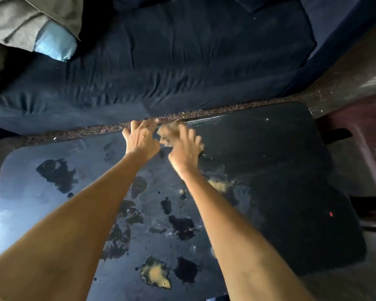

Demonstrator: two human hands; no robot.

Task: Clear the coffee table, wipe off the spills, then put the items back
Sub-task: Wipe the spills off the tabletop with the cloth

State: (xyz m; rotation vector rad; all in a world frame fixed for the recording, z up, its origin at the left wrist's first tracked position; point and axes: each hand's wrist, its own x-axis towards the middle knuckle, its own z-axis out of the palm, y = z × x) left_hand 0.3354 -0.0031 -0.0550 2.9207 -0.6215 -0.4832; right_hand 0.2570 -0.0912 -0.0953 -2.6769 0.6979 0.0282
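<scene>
The right hand (186, 146) is smeared by motion at the far edge of the coffee table (291, 170), so its finger pose is unclear. The tan cloth (167, 132) under it is blurred too, its outline unreadable. The table's near edge is cut off by the picture's bottom. A red speck (331, 214) near the right edge is too small to identify.
</scene>
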